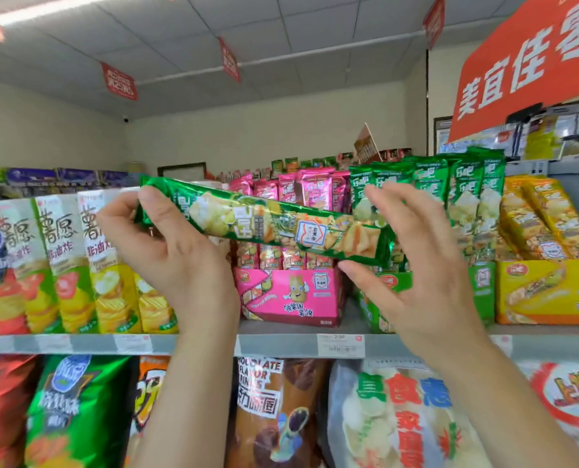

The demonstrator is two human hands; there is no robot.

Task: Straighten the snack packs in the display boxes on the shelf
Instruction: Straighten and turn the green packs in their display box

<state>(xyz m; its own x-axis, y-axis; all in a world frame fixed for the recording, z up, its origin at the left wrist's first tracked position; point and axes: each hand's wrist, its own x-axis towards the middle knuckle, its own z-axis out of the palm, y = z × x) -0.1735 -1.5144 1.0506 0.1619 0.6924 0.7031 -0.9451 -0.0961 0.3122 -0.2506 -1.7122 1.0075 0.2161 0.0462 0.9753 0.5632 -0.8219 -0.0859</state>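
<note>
Two hands hold one long green pack [264, 221] level in the air in front of the shelf [281, 344], so the step in hand looks like putting back a pack that is out of its box. The left hand [166, 251] pinches the pack's left end, thumb on the front and curled fingers behind it. From there the pack slants slightly down to the right, crossing in front of the pink display box [291, 295] without touching it. The right hand [416, 265] meets the pack's right end with fingers straight and spread, thumb just under the lower corner – more a steadying cup than a grip. Just behind that hand stands the green display box [482, 288], whose upright green packs [430, 177] match the one held, so that box is probably where it belongs. The next move calls for turning the pack upright, label facing out, then sliding it down among its neighbours – the row looks tightly filled, so the right hand may need to part a gap first.
</note>
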